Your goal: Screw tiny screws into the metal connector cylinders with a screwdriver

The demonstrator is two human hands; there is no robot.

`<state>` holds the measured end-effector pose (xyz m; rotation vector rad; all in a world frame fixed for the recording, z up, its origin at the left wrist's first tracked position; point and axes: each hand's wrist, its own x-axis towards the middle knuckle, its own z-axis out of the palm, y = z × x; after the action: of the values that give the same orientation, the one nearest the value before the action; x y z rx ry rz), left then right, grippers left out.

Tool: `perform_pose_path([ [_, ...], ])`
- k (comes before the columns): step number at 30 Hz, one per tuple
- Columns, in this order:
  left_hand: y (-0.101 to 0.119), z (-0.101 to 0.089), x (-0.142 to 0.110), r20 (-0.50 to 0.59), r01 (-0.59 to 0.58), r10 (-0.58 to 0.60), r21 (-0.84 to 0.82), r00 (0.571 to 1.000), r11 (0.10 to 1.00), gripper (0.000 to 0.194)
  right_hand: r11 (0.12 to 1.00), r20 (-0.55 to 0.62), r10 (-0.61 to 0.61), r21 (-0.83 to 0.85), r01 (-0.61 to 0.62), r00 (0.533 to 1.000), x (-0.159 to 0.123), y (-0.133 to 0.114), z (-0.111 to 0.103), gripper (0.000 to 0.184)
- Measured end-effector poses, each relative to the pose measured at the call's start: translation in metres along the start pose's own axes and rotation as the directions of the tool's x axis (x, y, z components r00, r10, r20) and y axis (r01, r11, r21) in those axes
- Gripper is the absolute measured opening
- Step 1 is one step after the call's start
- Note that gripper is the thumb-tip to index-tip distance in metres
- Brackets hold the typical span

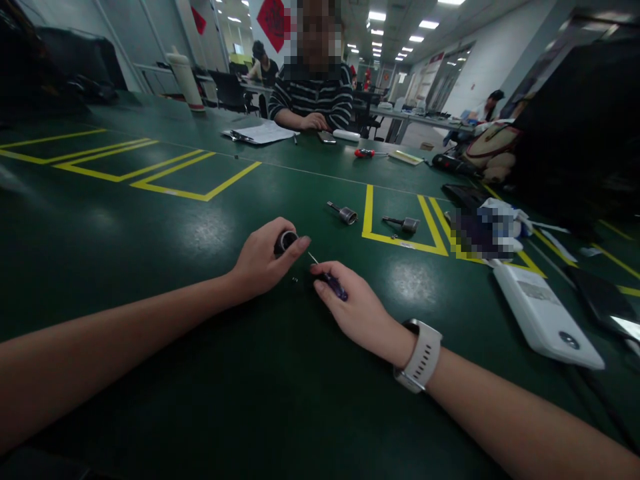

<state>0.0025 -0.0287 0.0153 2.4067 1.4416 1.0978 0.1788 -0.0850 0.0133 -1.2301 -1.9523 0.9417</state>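
Note:
My left hand point(263, 263) is closed around a small round black and silver part point(286, 241) on the green table point(150, 267). Just to its right, my right hand point(353, 307) grips a small screwdriver with a dark purple handle point(334, 285). Its thin metal shaft point(313, 257) points up toward the part. A tiny dark speck, perhaps a screw point(295, 279), lies between the two hands. My right wrist wears a white watch point(421, 355).
Two similar metal parts point(344, 213) point(403, 223) lie farther back by yellow tape lines. A white device point(545, 313) and a dark phone point(607, 303) sit at the right. Across the table sits a person in a striped top point(313, 97) with papers point(260, 132) and a red screwdriver point(365, 153).

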Motion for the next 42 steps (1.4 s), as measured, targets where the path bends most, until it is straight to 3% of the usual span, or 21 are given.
perform_pose_path([
  [4, 0.0, 0.003, -0.001, -0.154, -0.023, 0.015, -0.05, 0.988, 0.998, 0.026, 0.971, 0.124, -0.158, -0.163, 0.177, 0.98, 0.011, -0.006, 0.017, 0.022],
  [9, -0.002, 0.004, -0.005, -0.216, -0.073, 0.049, -0.105, 0.975, 0.992, 0.023, 0.939, 0.29, -0.272, -0.131, 0.319, 0.918, 0.013, -0.009, 0.019, 0.022],
  [15, 0.013, -0.006, -0.014, -0.142, -0.095, 0.065, -0.217, 0.988, 0.972, 0.022, 0.868, 0.471, -0.392, -0.097, 0.487, 0.791, -0.032, -0.004, -0.003, 0.02],
  [19, 0.029, -0.012, -0.022, -0.013, -0.11, 0.111, -0.286, 0.994, 0.952, 0.019, 0.878, 0.533, -0.358, -0.088, 0.471, 0.767, -0.062, 0.004, -0.027, 0.034],
  [24, 0.053, -0.019, -0.032, 0.158, -0.043, 0.129, -0.458, 0.979, 0.888, 0.017, 0.914, 0.451, -0.344, -0.04, 0.403, 0.824, -0.086, 0.015, -0.054, 0.038],
  [28, 0.08, -0.02, -0.037, 0.307, 0.24, -0.051, -0.621, 0.95, 0.746, 0.022, 0.926, 0.407, -0.336, -0.022, 0.377, 0.85, -0.087, 0.018, -0.058, 0.034],
  [31, 0.097, -0.018, -0.04, 0.427, 0.379, -0.083, -0.677, 0.901, 0.631, 0.014, 0.915, 0.386, -0.352, -0.049, 0.399, 0.853, -0.076, 0.02, -0.054, 0.031],
  [34, 0.105, -0.015, -0.043, 0.45, 0.351, -0.015, -0.675, 0.893, 0.649, 0.015, 0.896, 0.346, -0.375, -0.102, 0.432, 0.86, -0.062, 0.024, -0.049, 0.028],
  [40, 0.09, -0.016, -0.044, 0.323, 0.08, 0.118, -0.539, 0.939, 0.838, 0.024, 0.889, 0.284, -0.364, -0.178, 0.422, 0.887, -0.054, 0.027, -0.047, 0.028],
  [42, 0.084, -0.018, -0.044, 0.348, 0.095, 0.108, -0.519, 0.931, 0.85, 0.025, 0.919, 0.218, -0.333, -0.142, 0.368, 0.917, -0.058, 0.023, -0.05, 0.024],
])
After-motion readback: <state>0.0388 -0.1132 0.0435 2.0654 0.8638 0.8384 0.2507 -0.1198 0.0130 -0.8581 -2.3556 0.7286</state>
